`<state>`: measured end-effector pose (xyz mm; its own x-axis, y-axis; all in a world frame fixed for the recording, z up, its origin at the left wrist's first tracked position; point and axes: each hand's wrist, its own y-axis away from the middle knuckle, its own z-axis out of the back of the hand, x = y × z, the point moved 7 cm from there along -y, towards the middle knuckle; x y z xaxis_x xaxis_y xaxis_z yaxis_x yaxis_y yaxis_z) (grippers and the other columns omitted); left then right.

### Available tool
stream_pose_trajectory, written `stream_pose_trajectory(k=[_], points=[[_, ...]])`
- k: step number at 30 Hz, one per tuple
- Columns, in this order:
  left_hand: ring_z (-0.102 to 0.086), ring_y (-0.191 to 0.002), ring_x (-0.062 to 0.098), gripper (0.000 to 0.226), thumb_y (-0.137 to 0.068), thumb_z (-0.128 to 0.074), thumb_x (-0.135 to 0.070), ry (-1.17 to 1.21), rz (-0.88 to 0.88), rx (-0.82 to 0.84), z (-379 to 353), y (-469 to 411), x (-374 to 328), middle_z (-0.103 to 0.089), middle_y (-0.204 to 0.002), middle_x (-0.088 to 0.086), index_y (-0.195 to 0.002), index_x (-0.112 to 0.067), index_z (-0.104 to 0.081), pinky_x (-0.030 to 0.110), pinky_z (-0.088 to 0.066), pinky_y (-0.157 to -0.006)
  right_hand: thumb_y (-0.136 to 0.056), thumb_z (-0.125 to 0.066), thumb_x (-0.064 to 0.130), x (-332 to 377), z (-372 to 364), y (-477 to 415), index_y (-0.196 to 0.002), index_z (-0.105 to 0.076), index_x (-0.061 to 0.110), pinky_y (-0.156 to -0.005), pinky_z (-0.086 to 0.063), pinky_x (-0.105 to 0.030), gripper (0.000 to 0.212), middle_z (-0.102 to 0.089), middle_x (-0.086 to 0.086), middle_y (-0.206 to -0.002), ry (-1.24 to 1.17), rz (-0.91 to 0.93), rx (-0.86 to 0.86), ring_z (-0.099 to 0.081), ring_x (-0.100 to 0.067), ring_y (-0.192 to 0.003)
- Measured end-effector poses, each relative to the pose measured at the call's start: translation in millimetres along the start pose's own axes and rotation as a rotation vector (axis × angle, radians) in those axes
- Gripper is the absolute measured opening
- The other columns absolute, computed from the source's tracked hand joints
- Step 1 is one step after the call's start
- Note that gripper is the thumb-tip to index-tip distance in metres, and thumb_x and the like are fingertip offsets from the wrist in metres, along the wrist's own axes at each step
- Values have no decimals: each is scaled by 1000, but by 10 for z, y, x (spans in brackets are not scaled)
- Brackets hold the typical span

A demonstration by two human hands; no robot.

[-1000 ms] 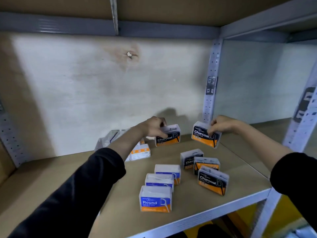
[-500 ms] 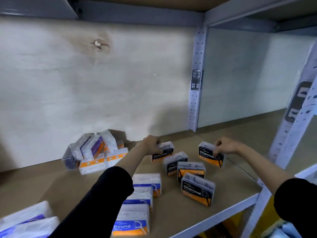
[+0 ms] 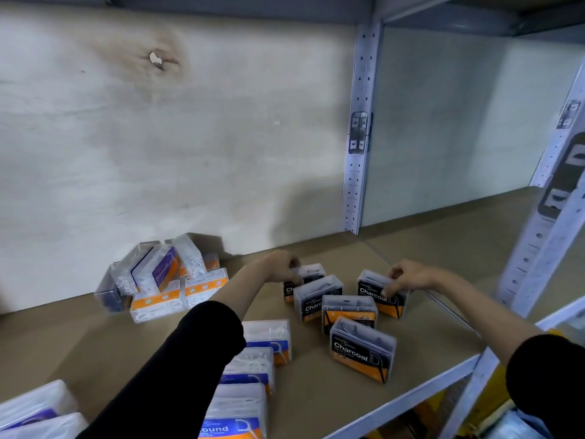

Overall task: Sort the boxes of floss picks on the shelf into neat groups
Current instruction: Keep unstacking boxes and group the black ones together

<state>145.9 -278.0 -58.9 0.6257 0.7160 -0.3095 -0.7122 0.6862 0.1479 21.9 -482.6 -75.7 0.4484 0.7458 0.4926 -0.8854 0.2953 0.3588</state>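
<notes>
Several black-and-orange Charcoal floss pick boxes stand near the shelf's right front. My left hand (image 3: 282, 268) grips the rearmost Charcoal box (image 3: 308, 274), which rests on the shelf behind the second Charcoal box (image 3: 317, 297). My right hand (image 3: 403, 277) holds the top of another Charcoal box (image 3: 381, 294) at the right of the group. The front Charcoal box (image 3: 362, 353) stands nearest the edge. A row of blue-and-orange Round boxes (image 3: 267, 339) runs toward me, partly hidden by my left sleeve.
A loose heap of purple Smooth and orange-banded boxes (image 3: 164, 277) lies against the plywood back wall at the left. Clear wrapped packs (image 3: 34, 410) sit at the bottom left. A perforated metal upright (image 3: 357, 137) divides the bays. The shelf's front edge (image 3: 402, 403) runs diagonally.
Both hands have lowered their Charcoal boxes onto the shelf beside the other Charcoal boxes. The camera has swung down and left, bringing the heap and wrapped packs into view.
</notes>
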Motion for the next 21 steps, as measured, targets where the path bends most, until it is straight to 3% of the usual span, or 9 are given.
stream_pose_trajectory(k=[2,5,8,10,13,16,18,21], points=[[-53,-120,28,50,-85,-66,-21,-3,2,15,23,1,-10,-55,-132,15,-129,-2,-50,31,-43,-96,-81,-69,21,43,62,30,-82,-63,10,-60,-36,-21,13,-54,1,-76,-2,17,-23,-49,-12,-74],[-53,-120,28,51,-84,-67,-19,6,-3,6,121,30,-22,-57,-130,16,-128,0,-51,30,-43,-97,-83,-67,17,135,185,66,-99,-65,-6,-56,-37,-19,29,-54,2,-70,-18,44,-59,-45,-8,-63],[-56,-117,29,45,-83,-69,-17,7,3,-10,258,100,9,-61,-125,17,-122,1,-56,30,-44,-95,-84,-65,13,301,283,141,-79,-65,9,-56,-38,-18,7,-55,5,-69,15,82,-75,-46,-8,-61],[-57,-115,28,40,-83,-69,-16,-3,2,-17,355,179,49,-64,-122,17,-118,0,-60,28,-45,-93,-83,-65,13,451,316,179,-67,-58,18,-57,-39,-18,18,-56,6,-69,43,120,-89,-48,-8,-61],[-56,-117,26,38,-84,-68,-16,-29,22,-23,498,357,160,-64,-123,14,-118,-2,-62,26,-44,-93,-83,-66,14,745,273,235,-67,-57,20,-58,-41,-18,19,-56,8,-70,92,183,-91,-50,-7,-62],[-58,-106,23,36,-83,-68,-16,-40,70,-24,634,566,364,-65,-116,12,-117,-3,-63,23,-47,-81,-84,-64,16,1086,149,297,-83,-62,14,-63,-43,-18,3,-58,6,-76,93,245,-77,-51,-5,-66],[-54,-92,18,32,-83,-67,-12,-34,104,-21,724,733,540,-65,-101,11,-113,-2,-65,17,-42,-64,-84,-64,17,1321,37,303,-98,-64,9,-64,-44,-18,15,-59,5,-80,100,276,-62,-53,-5,-68],[-55,-89,18,29,-84,-65,-11,-45,163,-41,868,1006,831,-69,-111,15,-111,-2,-67,19,-42,-68,-85,-63,15,1692,-152,285,-105,-64,4,-63,-44,-17,23,-57,8,-75,115,320,-41,-52,-5,-67]])
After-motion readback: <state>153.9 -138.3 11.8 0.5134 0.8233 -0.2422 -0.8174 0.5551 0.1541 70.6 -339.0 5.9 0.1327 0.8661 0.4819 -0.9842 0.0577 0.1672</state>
